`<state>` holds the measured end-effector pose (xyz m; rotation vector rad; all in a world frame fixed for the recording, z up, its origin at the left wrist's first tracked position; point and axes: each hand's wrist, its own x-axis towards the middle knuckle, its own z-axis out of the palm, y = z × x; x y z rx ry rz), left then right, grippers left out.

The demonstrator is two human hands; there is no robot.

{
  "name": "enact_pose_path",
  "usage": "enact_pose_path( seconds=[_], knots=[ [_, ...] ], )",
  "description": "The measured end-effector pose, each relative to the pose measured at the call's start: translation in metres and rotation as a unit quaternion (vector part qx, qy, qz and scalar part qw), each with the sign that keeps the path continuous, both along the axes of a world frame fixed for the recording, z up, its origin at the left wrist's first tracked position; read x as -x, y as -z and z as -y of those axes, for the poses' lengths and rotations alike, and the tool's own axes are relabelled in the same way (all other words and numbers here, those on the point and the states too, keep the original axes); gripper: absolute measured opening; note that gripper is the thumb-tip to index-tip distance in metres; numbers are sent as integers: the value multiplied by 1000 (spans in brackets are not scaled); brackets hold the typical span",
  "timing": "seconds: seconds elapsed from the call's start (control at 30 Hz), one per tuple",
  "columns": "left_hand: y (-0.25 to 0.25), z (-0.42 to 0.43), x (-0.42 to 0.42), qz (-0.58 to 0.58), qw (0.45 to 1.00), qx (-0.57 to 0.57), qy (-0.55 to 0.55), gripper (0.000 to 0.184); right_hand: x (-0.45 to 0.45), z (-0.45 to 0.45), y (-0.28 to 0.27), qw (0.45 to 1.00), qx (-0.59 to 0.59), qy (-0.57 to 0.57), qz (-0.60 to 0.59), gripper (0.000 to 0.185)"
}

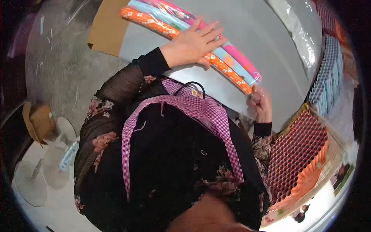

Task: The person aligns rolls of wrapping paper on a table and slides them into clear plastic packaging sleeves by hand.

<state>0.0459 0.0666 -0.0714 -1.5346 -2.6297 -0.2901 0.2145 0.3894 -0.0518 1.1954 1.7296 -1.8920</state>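
Observation:
A bundle of patterned rolls point(230, 63) in orange, light blue and pink lies slantwise on the grey tabletop point(154, 52), with shiny clear plastic around it. My left hand point(195, 43) rests flat across the middle of the bundle, fingers spread. At the bundle's lower right end is my right hand point(261, 102), slightly blurred, its fingers curled in close to the orange roll's tip. Whatever those fingers may pinch is too small and smeared to make out.
Brown cardboard point(108, 29) lies at the table's left edge. A clear plastic sheet point(299, 33) is at the upper right. Beside my right arm stands a box of tightly packed dark red rolls point(297, 145), with blue patterned rolls point(326, 77) behind. A small open carton point(40, 121) sits at left.

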Motion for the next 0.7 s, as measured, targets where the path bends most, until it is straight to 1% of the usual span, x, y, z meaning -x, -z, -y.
enact_pose_path(
  seconds=[0.03,0.07,0.1,0.13,0.17,0.23,0.27,0.33,0.37,0.4,0.47,0.5,0.57,0.6,0.63,0.7],
  knots=[
    [-3,0,0,0,1000,2,-2,97,-7,9,-6,993,-44,-59,-88,23],
    [-2,0,0,2,1000,0,7,97,-12,14,-9,973,-89,-120,-175,30],
    [-2,-1,1,-8,1000,-8,7,96,-13,-6,5,977,84,-91,-173,36],
    [-2,0,1,-16,1000,-15,7,94,-9,-18,12,958,243,-53,-141,43],
    [0,0,1,-19,1000,-8,8,95,-13,-24,16,964,212,-81,-138,40],
    [1,-1,1,-9,1000,-1,7,98,-7,-8,3,968,206,-39,-141,23],
    [2,-1,1,1,1000,9,0,101,-5,-8,3,967,206,-39,-142,23],
    [0,-2,0,1,1000,4,-2,99,5,-7,4,997,77,-32,5,8],
    [-2,-3,0,6,1000,15,1,98,1,-6,17,1000,21,2,2,13],
    [-5,-3,1,9,1000,29,0,97,4,-4,12,999,31,-10,-6,13],
    [2,0,2,14,1000,-12,9,96,8,4,0,999,6,-39,-9,15],
    [-4,0,2,19,1000,-8,8,95,3,-1,1,998,17,-52,-17,15],
    [-9,1,1,18,1000,1,-5,95,-10,-15,10,973,181,-26,-140,22],
    [-8,2,0,15,1000,-12,1,95,-15,-11,14,970,190,-37,-145,22],
    [-5,1,-1,14,1000,-26,10,96,-19,-3,16,978,17,-81,-189,21],
    [0,1,-1,4,1000,-28,3,96,-18,11,10,951,-154,-126,-238,21]
  ],
)
